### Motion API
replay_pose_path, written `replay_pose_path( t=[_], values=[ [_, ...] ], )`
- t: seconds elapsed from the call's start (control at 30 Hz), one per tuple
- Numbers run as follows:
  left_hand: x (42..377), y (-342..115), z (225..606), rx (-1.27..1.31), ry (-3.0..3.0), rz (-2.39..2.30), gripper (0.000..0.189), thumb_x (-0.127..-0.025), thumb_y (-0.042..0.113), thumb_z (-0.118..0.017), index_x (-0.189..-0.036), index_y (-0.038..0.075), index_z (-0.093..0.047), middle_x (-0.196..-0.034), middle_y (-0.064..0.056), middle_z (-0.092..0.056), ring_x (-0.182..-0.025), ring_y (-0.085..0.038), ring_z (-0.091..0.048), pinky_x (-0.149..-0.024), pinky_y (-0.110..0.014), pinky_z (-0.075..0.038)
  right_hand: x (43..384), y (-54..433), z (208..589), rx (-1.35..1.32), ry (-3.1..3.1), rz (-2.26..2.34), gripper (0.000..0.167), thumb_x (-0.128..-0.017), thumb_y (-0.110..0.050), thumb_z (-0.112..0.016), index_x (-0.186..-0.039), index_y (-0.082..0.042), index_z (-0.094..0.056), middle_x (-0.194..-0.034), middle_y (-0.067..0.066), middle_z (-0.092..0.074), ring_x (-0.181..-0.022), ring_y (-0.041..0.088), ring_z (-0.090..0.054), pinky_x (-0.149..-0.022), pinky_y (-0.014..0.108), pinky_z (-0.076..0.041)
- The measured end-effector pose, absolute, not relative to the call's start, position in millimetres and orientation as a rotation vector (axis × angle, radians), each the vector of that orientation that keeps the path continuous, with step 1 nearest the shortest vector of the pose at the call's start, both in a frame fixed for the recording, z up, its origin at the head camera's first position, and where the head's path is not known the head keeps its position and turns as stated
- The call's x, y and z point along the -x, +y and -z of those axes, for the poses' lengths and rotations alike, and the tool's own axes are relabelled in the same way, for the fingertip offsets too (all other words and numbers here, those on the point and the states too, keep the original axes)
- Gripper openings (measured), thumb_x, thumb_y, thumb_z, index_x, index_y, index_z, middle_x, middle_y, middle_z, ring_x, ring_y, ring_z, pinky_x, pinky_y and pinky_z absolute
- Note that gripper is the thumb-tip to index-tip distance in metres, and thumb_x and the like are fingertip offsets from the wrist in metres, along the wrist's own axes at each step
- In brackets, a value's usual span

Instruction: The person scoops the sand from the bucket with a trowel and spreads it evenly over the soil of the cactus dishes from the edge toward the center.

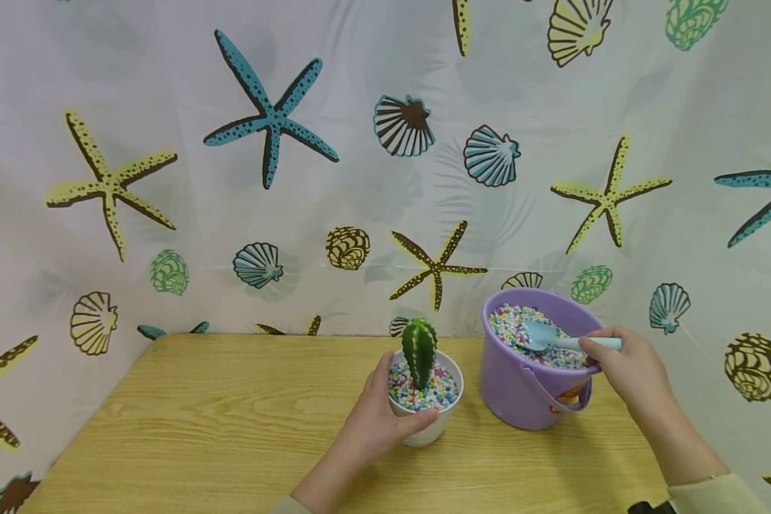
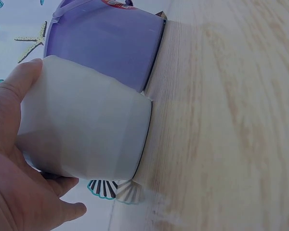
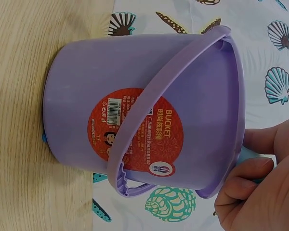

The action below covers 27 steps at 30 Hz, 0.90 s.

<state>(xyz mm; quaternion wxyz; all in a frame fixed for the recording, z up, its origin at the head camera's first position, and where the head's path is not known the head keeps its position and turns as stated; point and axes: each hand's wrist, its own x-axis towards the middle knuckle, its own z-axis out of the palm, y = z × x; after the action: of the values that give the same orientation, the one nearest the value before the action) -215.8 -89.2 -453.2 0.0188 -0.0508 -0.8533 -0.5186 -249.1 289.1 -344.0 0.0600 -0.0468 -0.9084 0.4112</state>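
On the table (image 1: 244, 392), the left hand (image 1: 374, 414) grips the pot (image 2: 86, 122) with its cactus (image 1: 419, 353). Beside it, in the bucket's (image 1: 517, 392) beads (image 1: 507, 325), lies the scoop (image 1: 541, 335), pinched by the right hand (image 1: 628, 360); I'd brace the pot and lift the scoop level.

A shell-and-starfish cloth (image 1: 353, 189) hangs behind the wooden table (image 1: 231, 414).

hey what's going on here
A person's left grip holds a white pot, where a cactus stands upright among colorful beads. The right grip holds a light blue scoop by its handle, the blade among similar beads in a purple bucket. Pot and bucket both stand on a wooden table.
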Motion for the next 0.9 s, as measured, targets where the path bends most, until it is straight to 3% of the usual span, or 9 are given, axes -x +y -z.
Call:
replay_pose_path(
  t=[0.57, 0.9],
  values=[
    [213.6, -88.6, 451.6, 0.16, -2.644, 1.602, 0.129, -0.082, 0.056, -0.097, -0.175, 0.012, -0.021, -0.168, -0.027, -0.039, -0.151, -0.046, -0.046, -0.12, -0.068, -0.04, 247.7, 289.7, 345.0, 0.157, -2.652, -1.409, 0.044, -0.112, -0.034, -0.066, -0.131, 0.005, -0.067, -0.097, 0.005, -0.077, -0.097, 0.022, -0.06, -0.088, 0.04, -0.044],
    [211.4, -89.8, 453.1, 0.159, -2.648, 1.61, 0.129, -0.082, 0.056, -0.097, -0.176, 0.012, -0.02, -0.169, -0.027, -0.037, -0.152, -0.047, -0.045, -0.121, -0.068, -0.039, 241.1, 292.2, 348.6, 0.198, -2.559, -1.462, 0.042, -0.11, -0.035, -0.068, -0.124, 0.006, -0.069, -0.089, -0.003, -0.074, -0.105, 0.026, -0.052, -0.092, 0.043, -0.037]
  ],
)
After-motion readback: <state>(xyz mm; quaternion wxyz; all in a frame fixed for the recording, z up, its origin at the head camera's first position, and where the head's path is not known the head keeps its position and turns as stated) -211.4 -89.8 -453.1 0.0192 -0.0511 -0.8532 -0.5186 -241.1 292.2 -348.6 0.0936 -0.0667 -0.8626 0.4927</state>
